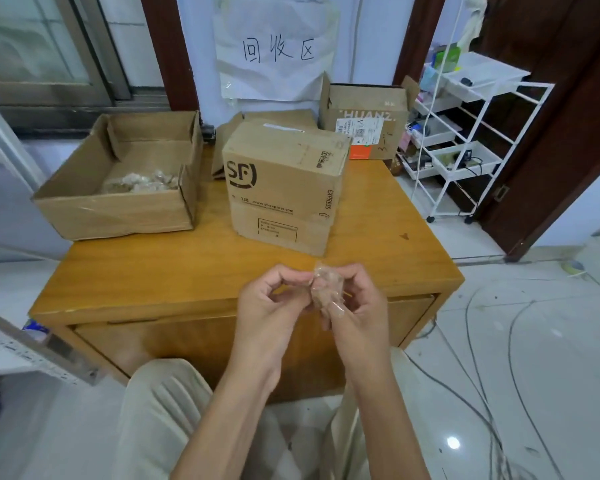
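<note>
Stickiness is the main worry here. The tape wad [327, 289] is crumpled clear packing tape, and it looks like it clings to skin as happily as to itself. A tail of it seems to lie over one of the lower fingers of the right hand [361, 301]. So I'd guess that when the hands pull apart, the wad goes with the wrong hand or stretches into a strip instead of keeping its ball shape.

Other risk: it's held in the air just off the front edge of the table [187, 268], above the lap. A slipped pinch means it drops to the floor [499, 341] or sticks to the trousers [160, 410] rather than landing on wood. The open box [118, 216], with what look like similar wads in it, sits well off to the left at the back. The SF box [284, 188] stands in the middle, so a lazy toss from here could easily miss or bounce off.

As for grip — both hands are curled in, not flat. The left hand [274, 301] pinches the wad's left side between thumb and bent fingers [293, 276]. The right hand's fingers are closed around the right side, thumb on top. Neither hand touches the table or either box.
</note>
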A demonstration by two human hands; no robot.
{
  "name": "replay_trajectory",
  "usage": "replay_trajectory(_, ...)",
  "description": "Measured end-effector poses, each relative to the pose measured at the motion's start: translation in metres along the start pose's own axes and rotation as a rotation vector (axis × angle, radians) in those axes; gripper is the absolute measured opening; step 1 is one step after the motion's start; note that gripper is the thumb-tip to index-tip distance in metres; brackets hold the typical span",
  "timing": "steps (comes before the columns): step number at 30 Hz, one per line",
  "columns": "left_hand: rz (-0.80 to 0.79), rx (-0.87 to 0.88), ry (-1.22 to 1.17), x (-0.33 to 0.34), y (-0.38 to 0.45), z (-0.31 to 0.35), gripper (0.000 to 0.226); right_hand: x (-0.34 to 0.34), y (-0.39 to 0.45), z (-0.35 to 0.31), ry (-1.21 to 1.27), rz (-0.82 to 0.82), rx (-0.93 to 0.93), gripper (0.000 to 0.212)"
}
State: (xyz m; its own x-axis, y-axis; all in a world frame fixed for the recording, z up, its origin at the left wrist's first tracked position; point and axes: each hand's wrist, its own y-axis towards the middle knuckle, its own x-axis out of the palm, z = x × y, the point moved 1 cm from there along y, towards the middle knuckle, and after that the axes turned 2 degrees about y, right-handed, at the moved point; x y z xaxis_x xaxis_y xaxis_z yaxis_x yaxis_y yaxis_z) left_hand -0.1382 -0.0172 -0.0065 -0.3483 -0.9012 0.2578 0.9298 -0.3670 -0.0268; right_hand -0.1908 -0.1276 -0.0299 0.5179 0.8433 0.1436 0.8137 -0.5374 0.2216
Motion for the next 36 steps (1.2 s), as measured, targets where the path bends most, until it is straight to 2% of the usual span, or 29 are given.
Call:
replay_trajectory(2,-0.077,-0.018,0.032,-0.007,0.000,-0.004,0.010,-0.001,-0.002,0.002,0.137,0.013,0.066,0.022)
replay_trajectory(4,-0.224,-0.045,0.049,-0.015,-0.003,-0.002,0.023,-0.004,-0.001,-0.001,0.264,0.032,0.133,0.027)
replay_trajectory(6,-0.287,-0.005,0.169,-0.019,-0.006,-0.002,0.034,-0.006,0.001,-0.002,0.211,0.045,0.170,0.024)
replay_trajectory(8,-0.196,0.075,0.334,-0.018,-0.006,-0.005,0.039,0.000,0.001,0.000,0.151,0.036,0.185,0.020)
replay_trajectory(11,0.013,0.130,0.316,-0.016,-0.005,-0.011,0.019,0.011,-0.003,0.005,0.142,0.050,0.203,0.021)
replay_trajectory(13,0.031,0.126,0.246,-0.018,-0.005,-0.012,0.007,0.012,-0.005,0.005,0.144,0.029,0.210,0.017)
replay_trajectory(15,0.045,0.130,0.247,-0.023,-0.005,-0.012,0.007,0.006,-0.005,0.006,0.153,-0.029,0.226,0.016)
replay_trajectory(18,0.110,0.161,0.261,-0.030,-0.003,-0.010,0.010,0.000,-0.006,0.004,0.178,-0.181,0.241,0.039)
replay_trajectory(20,0.108,0.190,0.296,-0.031,-0.003,-0.010,0.011,-0.001,-0.005,0.005,0.200,-0.187,0.293,0.048)
replay_trajectory(23,0.055,0.172,0.277,-0.028,-0.006,-0.010,0.009,-0.005,-0.006,0.006,0.200,-0.154,0.312,0.036)
replay_trajectory(25,0.051,0.174,0.281,-0.027,-0.006,-0.011,0.008,-0.007,-0.005,0.006,0.155,-0.178,0.288,0.035)
replay_trajectory(27,0.069,0.213,0.378,-0.025,-0.005,-0.014,0.009,-0.006,-0.005,0.008,0.027,-0.183,0.192,0.025)
replay_trajectory(30,0.078,0.235,0.463,-0.017,-0.005,-0.013,0.012,-0.003,-0.006,0.014,-0.173,-0.027,-0.029,0.016)
replay_trajectory(33,-0.049,0.151,0.271,-0.015,-0.008,-0.010,0.017,-0.005,-0.002,0.018,-0.446,0.099,-0.165,0.018)
replay_trajectory(36,-0.015,0.089,0.133,-0.020,-0.010,-0.008,0.020,-0.001,-0.004,0.016,-0.554,0.102,-0.236,0.018)
